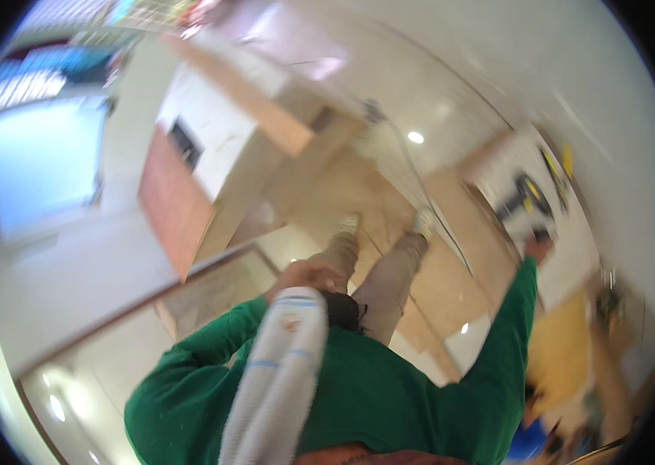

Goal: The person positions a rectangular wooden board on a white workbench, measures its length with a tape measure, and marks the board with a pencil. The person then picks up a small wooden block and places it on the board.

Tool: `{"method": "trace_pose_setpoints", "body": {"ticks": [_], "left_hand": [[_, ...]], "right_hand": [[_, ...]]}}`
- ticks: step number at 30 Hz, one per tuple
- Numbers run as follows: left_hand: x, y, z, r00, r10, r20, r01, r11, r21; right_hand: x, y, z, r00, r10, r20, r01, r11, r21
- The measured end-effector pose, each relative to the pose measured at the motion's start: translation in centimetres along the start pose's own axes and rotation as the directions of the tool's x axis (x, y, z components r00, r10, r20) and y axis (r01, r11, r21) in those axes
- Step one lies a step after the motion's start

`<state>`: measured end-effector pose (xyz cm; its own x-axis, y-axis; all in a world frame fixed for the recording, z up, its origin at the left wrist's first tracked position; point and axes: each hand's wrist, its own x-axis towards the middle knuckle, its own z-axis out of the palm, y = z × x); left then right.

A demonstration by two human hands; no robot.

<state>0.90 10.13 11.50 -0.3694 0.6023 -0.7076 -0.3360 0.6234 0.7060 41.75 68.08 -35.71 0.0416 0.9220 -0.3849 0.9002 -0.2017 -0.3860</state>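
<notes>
My right arm, in a green sleeve, stretches out to the right. At its end, my right hand (538,248) is closed about a dark thing just below a yellow-and-black power drill (530,194). Blur hides whether that dark part belongs to the drill. The drill lies on a white-topped board (571,260). My left arm is bent, and my left hand (308,276) is in front of my waist beside a black item (340,311). Its fingers are smeared by motion. A white towel (277,372) with blue stripes hangs down over my green top.
Left of my legs stands a wooden box-like piece (223,147) with a white face and a reddish panel (175,205). Wooden boards (412,287) lie under my feet. A cable (412,167) runs across the floor. Yellow-and-black tools (560,174) lie past the drill. Another person (529,442) is at lower right.
</notes>
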Motion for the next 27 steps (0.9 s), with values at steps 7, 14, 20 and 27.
{"method": "trace_pose_setpoints", "body": {"ticks": [7, 14, 20, 27], "left_hand": [[0.2, -1.1, 5.0, 0.982, 0.009, -0.188, 0.099, 0.827, 0.553], [2.5, -2.8, 6.7, 0.969, 0.124, -0.211, -0.053, 0.947, 0.316], [2.4, -4.2, 6.4, 0.881, 0.43, -0.198, -0.344, 0.869, 0.355], [-4.3, -9.3, -1.8, 0.661, 0.655, -0.365, -0.554, 0.755, 0.351]], "right_hand": [[-0.7, -3.4, -2.7, 0.97, -0.209, -0.122, 0.152, 0.919, -0.365], [-9.3, -5.6, -2.6, 0.996, 0.045, 0.071, -0.06, 0.973, 0.225], [-28.9, -19.2, -1.6, 0.771, -0.412, 0.486, 0.284, 0.905, 0.316], [-62.5, -36.5, -1.8, 0.181, -0.74, 0.648, 0.28, 0.67, 0.687]]}}
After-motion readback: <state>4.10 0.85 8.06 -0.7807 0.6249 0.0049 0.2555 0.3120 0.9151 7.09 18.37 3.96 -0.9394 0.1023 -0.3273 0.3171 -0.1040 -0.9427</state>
